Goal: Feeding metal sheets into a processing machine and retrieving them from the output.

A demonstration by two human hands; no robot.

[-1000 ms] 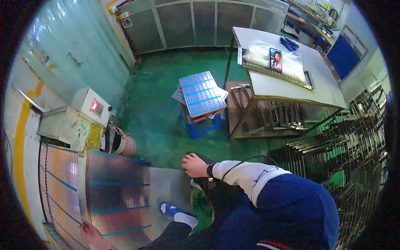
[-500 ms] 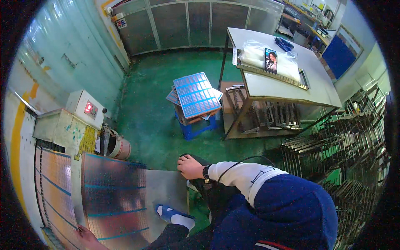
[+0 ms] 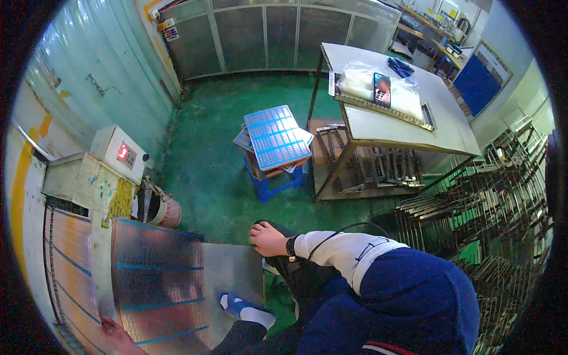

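My left hand (image 3: 118, 337) is at the lower left, fingertips closed at the right edge of a copper-tinted gridded sheet (image 3: 74, 266) with blue strips, which leans by the wall. The fingertips are partly blurred. Beside it stands a second shiny gridded sheet (image 3: 157, 284) with blue strips, on a plain grey metal plate (image 3: 234, 272). My right hand (image 3: 269, 238) lies over my dark-trousered knee, fingers draped apart and holding nothing. My foot in a blue slipper (image 3: 242, 306) rests on the grey plate.
Ahead, a blue stool (image 3: 271, 188) carries stacked blue-white gridded panels (image 3: 278, 136). A table (image 3: 402, 121) at right holds a phone (image 3: 382, 89) and a plastic-wrapped bundle. Metal racks (image 3: 491, 213) crowd the right. A control box (image 3: 118, 154) and a bucket (image 3: 170, 213) stand left.
My left hand has shifted slightly left and up, and the edge of the leaning sheet has moved left with it. The whole view has drifted a little. My right hand stays on my knee.
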